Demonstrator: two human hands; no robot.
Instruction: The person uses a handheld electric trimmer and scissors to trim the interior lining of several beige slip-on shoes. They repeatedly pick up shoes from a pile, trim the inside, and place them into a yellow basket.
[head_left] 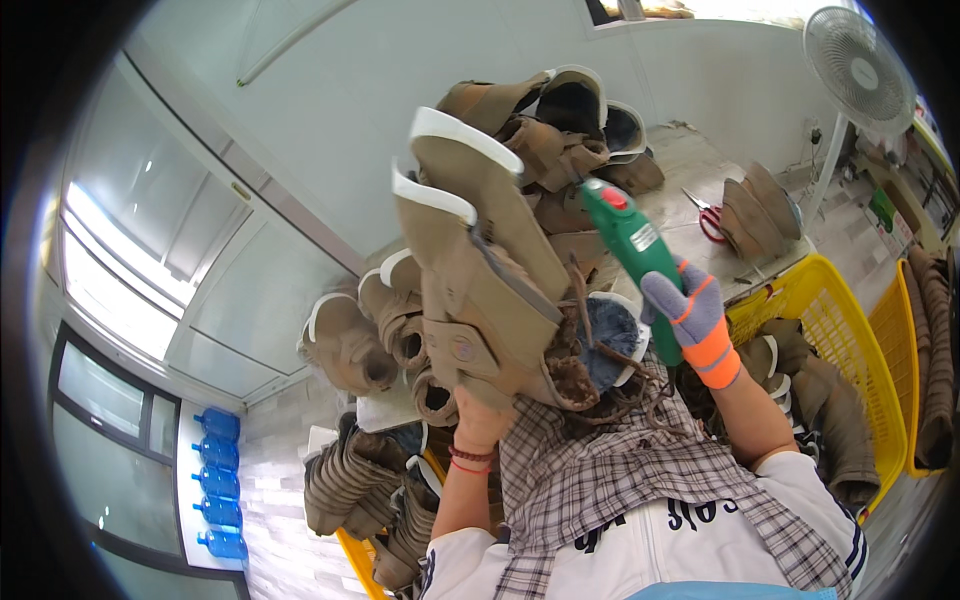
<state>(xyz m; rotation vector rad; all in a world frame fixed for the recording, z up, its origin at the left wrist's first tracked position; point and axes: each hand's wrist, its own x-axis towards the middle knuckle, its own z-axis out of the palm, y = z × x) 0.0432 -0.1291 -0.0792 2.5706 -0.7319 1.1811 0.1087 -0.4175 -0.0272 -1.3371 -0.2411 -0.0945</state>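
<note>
My left hand, bare with a red string bracelet on the wrist, holds up a pair of tan boots with white soles, soles facing away. My right hand, in a grey glove with an orange cuff, grips a green hand tool with a red button. The tool's tip points at the upper edge of the boots, close to the white sole. Brown laces hang from the boots over my plaid lap cloth.
A heap of tan boots lies on the worktable behind. More boots are piled at the left and below. Yellow plastic baskets with boots stand at the right. Red scissors rest on the table. A white fan stands far right.
</note>
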